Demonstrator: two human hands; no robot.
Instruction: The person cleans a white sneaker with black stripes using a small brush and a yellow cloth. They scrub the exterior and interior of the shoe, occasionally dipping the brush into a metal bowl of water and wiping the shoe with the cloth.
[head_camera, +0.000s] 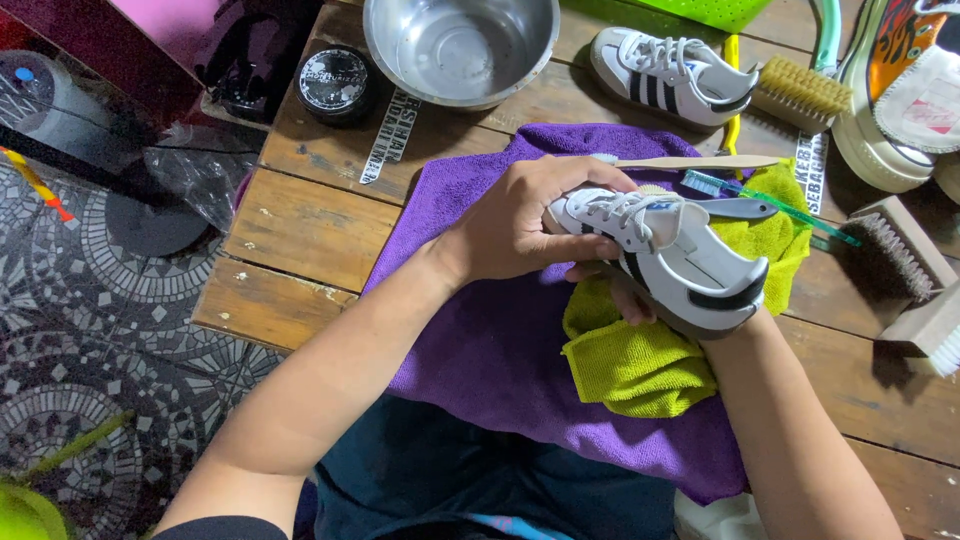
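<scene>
A white sneaker with black stripes (672, 256) is held above a purple towel (500, 340) and a yellow-green cloth (640, 365). My left hand (525, 220) grips the sneaker's toe end, fingers wrapped over the front. My right hand (625, 295) is underneath the shoe and mostly hidden by it; only a few fingertips show against the sole.
A steel bowl (462, 45), a black round tin (335, 82) and a second white sneaker (672, 75) sit at the back of the wooden table (300, 230). Toothbrushes (770, 200), several scrub brushes (895, 255) and another shoe (895, 90) lie at right.
</scene>
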